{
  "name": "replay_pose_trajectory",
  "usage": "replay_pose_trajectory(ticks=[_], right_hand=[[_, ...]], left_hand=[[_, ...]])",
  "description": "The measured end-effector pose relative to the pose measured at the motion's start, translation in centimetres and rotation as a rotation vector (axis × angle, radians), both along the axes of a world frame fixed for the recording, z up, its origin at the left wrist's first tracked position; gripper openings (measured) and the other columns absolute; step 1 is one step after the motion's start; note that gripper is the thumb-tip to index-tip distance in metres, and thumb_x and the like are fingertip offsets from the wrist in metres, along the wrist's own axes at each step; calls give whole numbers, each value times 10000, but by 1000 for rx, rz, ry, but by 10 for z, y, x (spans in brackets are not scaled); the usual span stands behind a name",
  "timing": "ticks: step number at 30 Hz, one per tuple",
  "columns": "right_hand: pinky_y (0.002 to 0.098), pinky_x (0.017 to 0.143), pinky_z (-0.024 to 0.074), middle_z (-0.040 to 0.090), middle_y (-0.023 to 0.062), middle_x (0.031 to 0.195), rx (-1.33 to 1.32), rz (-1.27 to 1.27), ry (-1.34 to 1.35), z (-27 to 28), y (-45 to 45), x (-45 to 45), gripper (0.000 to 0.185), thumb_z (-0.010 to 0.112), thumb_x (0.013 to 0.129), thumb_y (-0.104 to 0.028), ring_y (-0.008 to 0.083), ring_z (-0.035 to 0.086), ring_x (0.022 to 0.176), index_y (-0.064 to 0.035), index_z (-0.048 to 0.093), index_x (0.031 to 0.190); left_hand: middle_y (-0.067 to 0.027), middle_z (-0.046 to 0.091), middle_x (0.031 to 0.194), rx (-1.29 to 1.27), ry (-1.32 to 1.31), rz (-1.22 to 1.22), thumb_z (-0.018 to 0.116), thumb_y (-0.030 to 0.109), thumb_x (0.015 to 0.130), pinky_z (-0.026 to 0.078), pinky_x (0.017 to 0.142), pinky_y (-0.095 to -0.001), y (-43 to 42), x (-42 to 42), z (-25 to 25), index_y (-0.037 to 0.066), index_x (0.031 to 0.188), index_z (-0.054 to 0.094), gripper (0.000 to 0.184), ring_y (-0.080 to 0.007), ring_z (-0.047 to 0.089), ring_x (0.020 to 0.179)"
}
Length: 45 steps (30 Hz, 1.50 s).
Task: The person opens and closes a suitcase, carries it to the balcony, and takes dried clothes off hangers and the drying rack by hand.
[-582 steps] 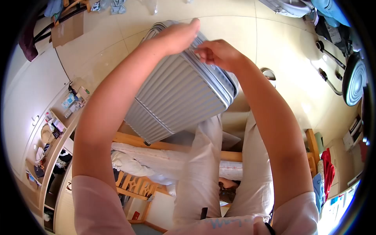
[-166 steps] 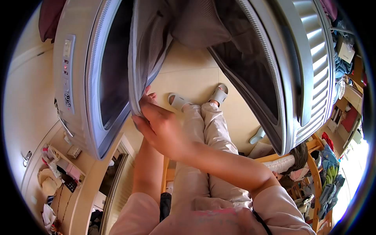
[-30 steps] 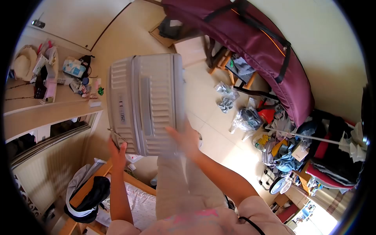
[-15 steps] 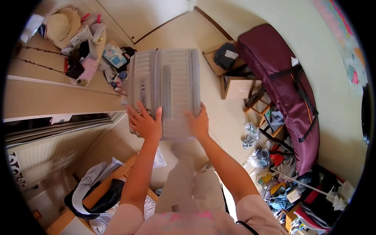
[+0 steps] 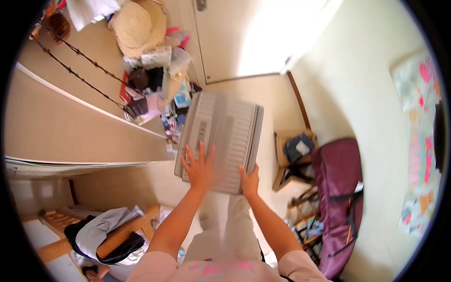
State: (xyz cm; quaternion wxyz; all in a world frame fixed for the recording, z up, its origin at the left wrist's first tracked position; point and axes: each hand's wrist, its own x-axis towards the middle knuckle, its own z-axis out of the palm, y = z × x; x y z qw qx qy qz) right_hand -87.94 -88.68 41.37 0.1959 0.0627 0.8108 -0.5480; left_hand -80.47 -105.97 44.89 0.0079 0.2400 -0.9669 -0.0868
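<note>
1. Step, my read: the case was being handled upright or at a lean with both hands. It looked closed. Its lower end was blurred, so I couldn't tell whether it bore on the floor or was lifted.
2. Left hand: fingers open, spread over the near part of the case's ribbed face, pressing or steadying rather than gripping.
3. Right hand: gripping the near right edge, thumb on the face, the other fingers round the side. How firm, I couldn't tell.
4. Case: directly under the left fingers and inside the right ones, most of it reaching out beyond both. It sat aslant in view, far end swung leftward.
5. Around: table left of the left fingers, with the hat and clutter well beyond them. Carton and purple bag to the right of the right fingers, apart from the case. Door past its far end.
6. Any next move, I judged, called for both hands working together, since the flat left fingers alone gave little hold. Clearance was tightest by the table clutter.
</note>
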Motion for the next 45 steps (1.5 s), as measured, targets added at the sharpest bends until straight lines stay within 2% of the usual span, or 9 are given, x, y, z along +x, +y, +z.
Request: replay_pose_trajectory(ticks=[8,12,16,19,23,34,35,38,45], right_hand=[[487,1144,305,379,351,1460,414,423,-189,17,-21,-73,914,762,844,-337,463,398,1352,143,269,1446],[595,1172,152,206,386,1522,448,802,444,43,-46,-144,901,709,809,-170,521,213,1420,161,194,1469],[505,1180,257,287,280,1541,481,1011,785,150,-156,-291,807,665,794,-79,463,305,1394,63,278,1489],[512,1082,356,532,240,1322,312,846,1139,215,-252,-404,542,624,807,-107,425,465,1234,34,497,1314],[497,987,439,619,212,1193,253,745,1356,261,-381,-534,404,617,867,-207,408,566,1109,6,583,1209],[439,989,474,670,185,1121,334,903,1288,215,-489,-602,394,568,964,-332,331,618,1072,24,636,1119],[397,1017,458,667,142,1102,-222,842,800,221,-462,-617,379,588,968,-328,264,617,1055,23,637,1105],[229,931,434,387,-45,737,-733,675,198,231,-436,-610,287,625,991,-276,70,277,660,-89,555,786],[213,857,410,351,-42,706,-690,780,110,159,-488,-571,324,635,984,-282,79,295,662,-109,509,741]], left_hand=[[-81,195,1655,35,22,63,638,750,738,73,1119,-733,-27,-36,5,308,1458,498,856,-508,81,1485],[-88,215,1647,64,113,88,649,727,751,82,1124,-734,-27,-38,12,288,1427,535,814,-494,102,1487],[-110,211,1645,99,56,65,675,691,758,93,1149,-699,-22,-39,14,237,1428,539,821,-436,120,1504],[-99,188,1656,200,79,124,652,660,793,68,1183,-654,-13,-37,-1,258,1475,487,809,-359,88,1531],[-104,134,1669,226,-200,331,657,632,805,6,1197,-641,24,-51,13,277,1504,446,812,-360,41,1537],[-102,99,1672,281,-384,563,684,643,759,-43,1179,-676,93,-126,12,323,1502,423,850,-380,9,1535],[-111,132,1667,252,-340,567,718,629,728,-24,1177,-687,103,-124,10,315,1482,456,857,-393,37,1533],[-143,287,1588,122,-116,611,811,505,570,50,1151,-731,98,-97,11,275,1342,558,844,-448,164,1494],[-146,326,1573,123,-112,707,822,467,550,68,1147,-736,105,-82,-14,266,1297,590,808,-460,199,1484]])
